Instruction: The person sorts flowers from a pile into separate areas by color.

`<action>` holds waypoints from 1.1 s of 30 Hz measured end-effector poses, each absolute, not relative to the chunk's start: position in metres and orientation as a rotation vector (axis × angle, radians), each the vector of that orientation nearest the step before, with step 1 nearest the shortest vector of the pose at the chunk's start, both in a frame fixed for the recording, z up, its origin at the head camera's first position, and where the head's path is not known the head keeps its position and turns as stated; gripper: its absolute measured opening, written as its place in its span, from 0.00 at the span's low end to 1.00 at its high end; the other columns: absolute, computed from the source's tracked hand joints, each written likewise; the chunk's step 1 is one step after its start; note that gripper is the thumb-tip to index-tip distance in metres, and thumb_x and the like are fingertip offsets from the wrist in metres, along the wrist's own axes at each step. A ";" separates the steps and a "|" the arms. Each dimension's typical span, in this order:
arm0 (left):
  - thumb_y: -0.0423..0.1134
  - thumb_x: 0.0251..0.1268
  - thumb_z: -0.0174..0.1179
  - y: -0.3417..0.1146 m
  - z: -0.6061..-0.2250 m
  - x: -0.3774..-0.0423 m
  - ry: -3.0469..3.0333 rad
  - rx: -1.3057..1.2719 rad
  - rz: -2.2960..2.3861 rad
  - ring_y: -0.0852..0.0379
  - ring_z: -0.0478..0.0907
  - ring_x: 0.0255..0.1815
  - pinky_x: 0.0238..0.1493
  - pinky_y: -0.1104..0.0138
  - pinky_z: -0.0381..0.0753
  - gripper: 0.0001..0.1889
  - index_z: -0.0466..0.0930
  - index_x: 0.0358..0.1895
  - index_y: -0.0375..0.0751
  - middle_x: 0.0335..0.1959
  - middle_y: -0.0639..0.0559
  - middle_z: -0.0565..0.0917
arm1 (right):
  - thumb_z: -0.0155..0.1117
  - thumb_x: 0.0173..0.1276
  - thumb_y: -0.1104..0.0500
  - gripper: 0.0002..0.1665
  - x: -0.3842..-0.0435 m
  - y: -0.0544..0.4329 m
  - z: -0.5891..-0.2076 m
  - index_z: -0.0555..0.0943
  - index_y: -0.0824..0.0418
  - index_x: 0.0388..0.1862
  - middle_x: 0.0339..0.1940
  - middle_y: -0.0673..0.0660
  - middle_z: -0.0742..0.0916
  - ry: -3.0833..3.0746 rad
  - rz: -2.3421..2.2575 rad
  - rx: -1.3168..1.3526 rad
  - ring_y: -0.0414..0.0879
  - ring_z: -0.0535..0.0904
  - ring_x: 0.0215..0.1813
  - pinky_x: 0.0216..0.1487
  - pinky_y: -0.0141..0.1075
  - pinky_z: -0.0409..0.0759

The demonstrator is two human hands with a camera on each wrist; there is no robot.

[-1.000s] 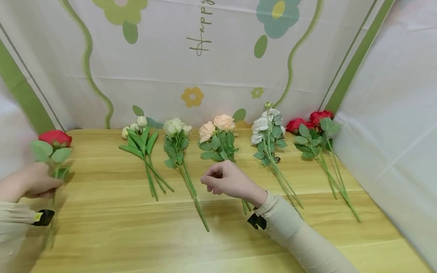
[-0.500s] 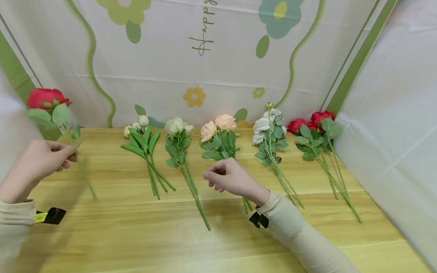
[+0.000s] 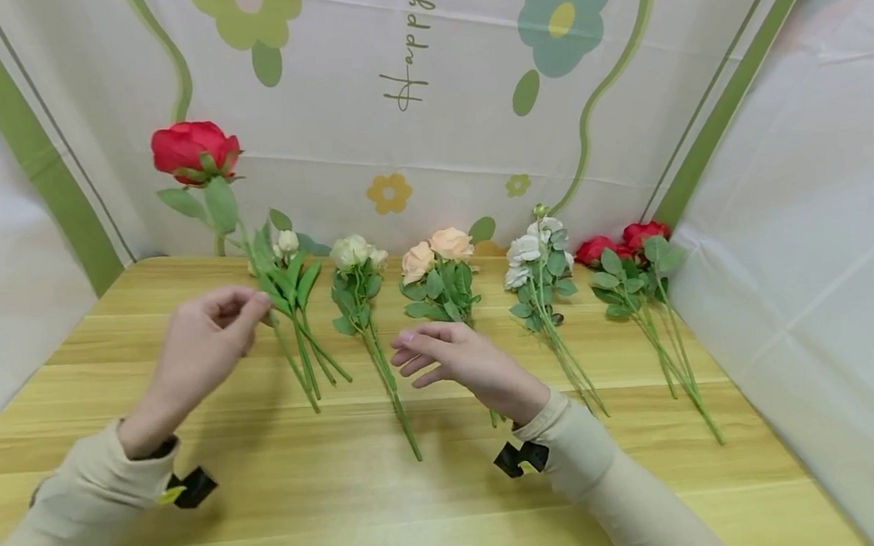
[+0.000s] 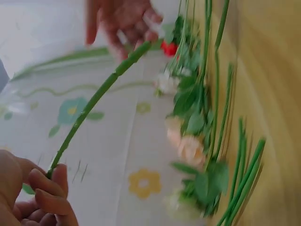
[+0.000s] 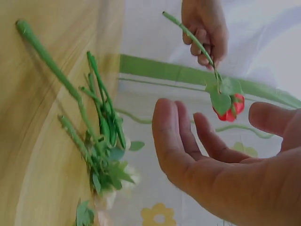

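My left hand pinches the green stem of a red rose and holds it up above the table, bloom uppermost and leaning left. In the left wrist view the bare lower stem sticks out past the fingertips. My right hand hovers over the stems of the peach roses with its fingers spread and nothing in them. Seen from the right wrist, that hand's fingers are parted from the thumb, and the red rose appears beyond them.
Along the back of the wooden table lie white tulips, cream-green roses, white roses and red roses, stems toward me. A floral-printed cloth stands behind them.
My left hand has lifted the red rose from the table's left side and carried it rightward, in front of the tulips. The right hand's fingers have loosened and spread.
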State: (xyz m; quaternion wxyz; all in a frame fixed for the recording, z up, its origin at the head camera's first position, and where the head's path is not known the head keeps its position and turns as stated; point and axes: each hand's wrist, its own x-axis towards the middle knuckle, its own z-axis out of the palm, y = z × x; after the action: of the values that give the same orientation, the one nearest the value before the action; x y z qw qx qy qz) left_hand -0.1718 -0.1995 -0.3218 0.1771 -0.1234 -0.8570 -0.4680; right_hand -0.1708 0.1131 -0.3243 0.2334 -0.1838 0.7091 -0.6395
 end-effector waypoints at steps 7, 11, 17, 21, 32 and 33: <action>0.43 0.74 0.57 -0.163 -0.335 -0.154 -2.320 -0.518 -1.489 0.54 0.68 0.13 0.12 0.65 0.66 0.10 0.84 0.38 0.42 0.15 0.48 0.75 | 0.54 0.78 0.52 0.24 -0.156 0.096 -0.329 0.75 0.68 0.62 0.55 0.64 0.81 1.785 -1.751 -0.524 0.56 0.78 0.57 0.59 0.50 0.74; 0.41 0.75 0.57 -0.151 -0.342 -0.149 -2.302 -0.585 -1.531 0.55 0.69 0.14 0.12 0.65 0.68 0.08 0.83 0.39 0.43 0.17 0.50 0.76 | 0.58 0.76 0.54 0.24 -0.147 0.085 -0.337 0.75 0.69 0.61 0.52 0.65 0.83 1.715 -1.736 -0.520 0.58 0.80 0.53 0.53 0.47 0.78; 0.34 0.71 0.60 -0.134 -0.358 -0.142 -2.256 -0.690 -1.505 0.59 0.70 0.15 0.15 0.67 0.71 0.04 0.83 0.40 0.46 0.22 0.58 0.78 | 0.59 0.74 0.59 0.17 -0.137 0.076 -0.347 0.78 0.71 0.54 0.44 0.62 0.85 1.689 -1.784 -0.533 0.54 0.83 0.45 0.53 0.53 0.77; 0.29 0.68 0.61 -0.125 -0.364 -0.139 -2.178 -0.790 -1.482 0.60 0.69 0.16 0.15 0.68 0.69 0.08 0.83 0.39 0.48 0.24 0.60 0.78 | 0.60 0.74 0.61 0.13 -0.134 0.075 -0.348 0.80 0.71 0.49 0.40 0.63 0.85 1.678 -1.852 -0.533 0.49 0.82 0.41 0.51 0.51 0.78; 0.25 0.66 0.62 -0.118 -0.362 -0.131 -2.106 -0.818 -1.489 0.61 0.74 0.18 0.17 0.69 0.71 0.10 0.84 0.40 0.47 0.23 0.60 0.81 | 0.58 0.74 0.65 0.12 -0.126 0.072 -0.346 0.81 0.75 0.46 0.36 0.60 0.86 1.661 -1.951 -0.540 0.48 0.83 0.39 0.47 0.45 0.81; 0.25 0.66 0.62 -0.118 -0.363 -0.131 -2.102 -0.824 -1.488 0.61 0.75 0.18 0.17 0.69 0.71 0.10 0.84 0.40 0.47 0.23 0.60 0.81 | 0.58 0.74 0.65 0.11 -0.126 0.072 -0.346 0.82 0.74 0.45 0.36 0.60 0.86 1.660 -1.953 -0.541 0.48 0.84 0.39 0.47 0.45 0.81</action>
State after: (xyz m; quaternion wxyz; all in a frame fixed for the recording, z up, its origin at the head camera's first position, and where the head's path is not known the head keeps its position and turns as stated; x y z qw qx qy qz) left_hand -0.1314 -0.1184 -0.3629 0.2172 -0.2975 -0.7587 -0.5372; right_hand -0.1259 0.0716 -0.3457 0.2581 -0.1995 0.6121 -0.7204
